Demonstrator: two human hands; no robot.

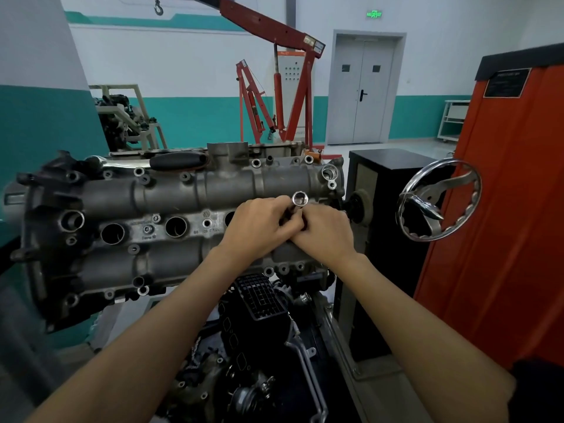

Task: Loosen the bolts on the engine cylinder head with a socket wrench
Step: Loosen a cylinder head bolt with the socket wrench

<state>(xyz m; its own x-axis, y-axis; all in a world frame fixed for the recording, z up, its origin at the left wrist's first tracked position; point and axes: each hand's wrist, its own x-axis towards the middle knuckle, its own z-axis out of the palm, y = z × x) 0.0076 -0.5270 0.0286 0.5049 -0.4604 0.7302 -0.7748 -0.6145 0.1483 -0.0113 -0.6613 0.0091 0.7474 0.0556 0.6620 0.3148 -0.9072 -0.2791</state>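
Note:
A grey engine cylinder head (171, 196) lies across the middle of the view on a stand, with round plug holes and several bolt bosses along its edges. My left hand (259, 227) and my right hand (323, 233) meet over its right end, fingers closed around a socket wrench (299, 199). Only the shiny open socket end sticks up above my fingers; the rest of the tool is hidden inside my hands. A black handle (178, 161) rests on the far edge of the head.
A chrome handwheel (439, 199) of the engine stand sits right of my hands, beside a black box (384, 166). An orange cabinet (500, 193) fills the right side. Red engine cranes (287, 87) stand behind. Black engine parts (259, 331) hang below.

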